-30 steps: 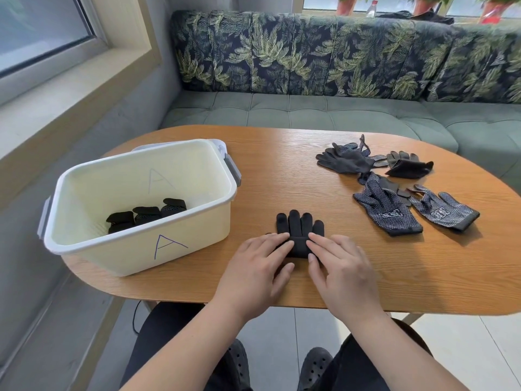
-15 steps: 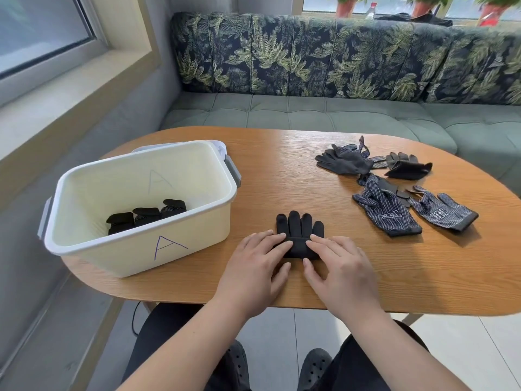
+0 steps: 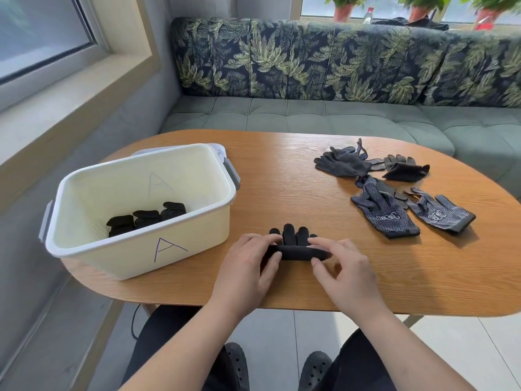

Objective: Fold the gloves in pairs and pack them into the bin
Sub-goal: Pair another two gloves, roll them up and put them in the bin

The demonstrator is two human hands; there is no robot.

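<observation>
The black glove pair [image 3: 294, 251] lies on the near middle of the table [image 3: 282, 187], its near end rolled into a tube and its fingertips pointing to the far side. The left hand [image 3: 248, 266] curls thumb and fingers round the roll's left end, and the right hand [image 3: 345, 273] pinches the right end between thumb and forefinger. Just to the left stands the cream bin [image 3: 197, 238] marked A, with folded gloves [image 3: 146, 218] on its floor, while well apart at the far right lie loose black gloves [image 3: 345, 165] and two dotted gloves [image 3: 386, 214].
</observation>
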